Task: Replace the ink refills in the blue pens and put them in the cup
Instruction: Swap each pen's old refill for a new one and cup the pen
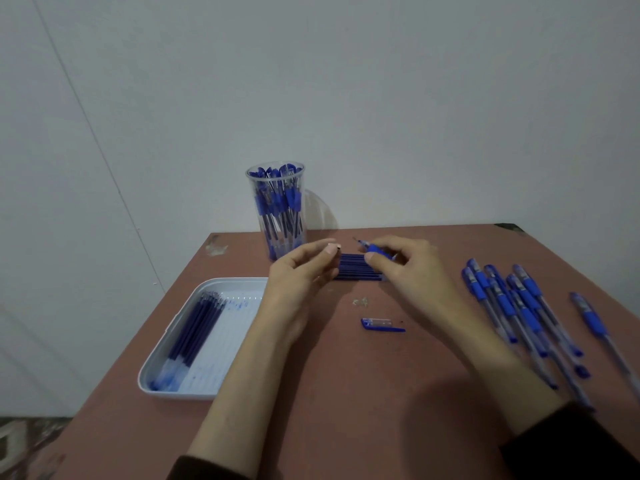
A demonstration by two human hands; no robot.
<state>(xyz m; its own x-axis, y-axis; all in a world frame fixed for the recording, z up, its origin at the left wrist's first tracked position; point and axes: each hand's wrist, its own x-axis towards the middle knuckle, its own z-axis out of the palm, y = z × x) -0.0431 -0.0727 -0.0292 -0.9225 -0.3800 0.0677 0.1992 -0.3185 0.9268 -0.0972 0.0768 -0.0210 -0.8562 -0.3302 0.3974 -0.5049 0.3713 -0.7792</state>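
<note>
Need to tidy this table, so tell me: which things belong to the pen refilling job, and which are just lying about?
Job:
cup of pens
loose pens on the right
pen in the right hand
refills stacked mid-table
tray holding more refills
cap

Lying about:
clear scraps near the cap

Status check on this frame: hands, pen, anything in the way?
Left hand pinches small dark bit; right hand grips uncapped pen. Cap lies on table. Cup behind, crowded with pens.
</note>
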